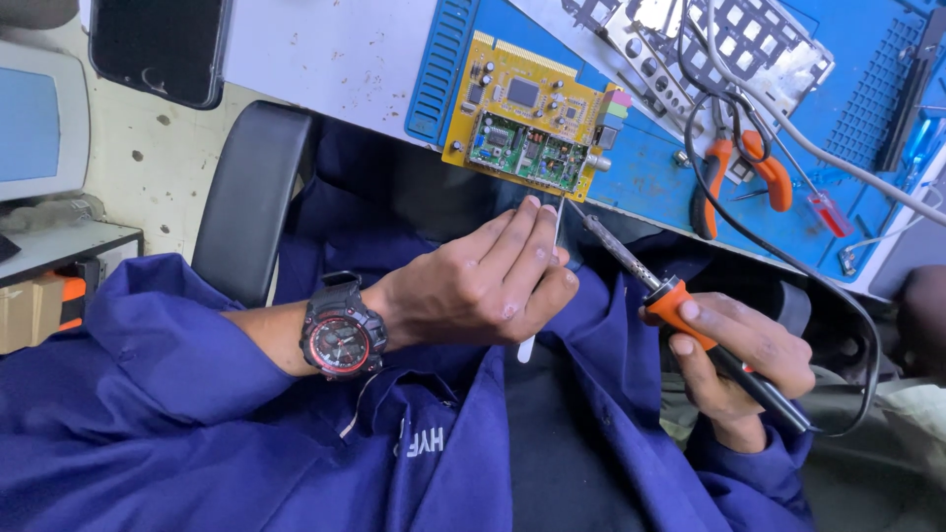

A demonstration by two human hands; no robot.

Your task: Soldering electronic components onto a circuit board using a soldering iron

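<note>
My left hand (488, 281), with a black and red wristwatch (341, 330) on the wrist, pinches a thin white stick (548, 258) that points up at the yellow circuit board (527, 113). My right hand (744, 355) grips a soldering iron with an orange collar and black handle (690, 315); its metal tip (591, 225) reaches the stick's upper end just below the board's lower edge. The board lies on a blue work mat (641, 177) at the desk edge. Both sleeves are dark blue.
Orange-handled pliers (744, 163), a small red-handled screwdriver (826, 212) and a metal bracket plate (729, 44) lie on the mat. The iron's black cable (867, 325) loops right. A dark phone (163, 49) lies on the white desk; a black chair back (246, 197) stands left.
</note>
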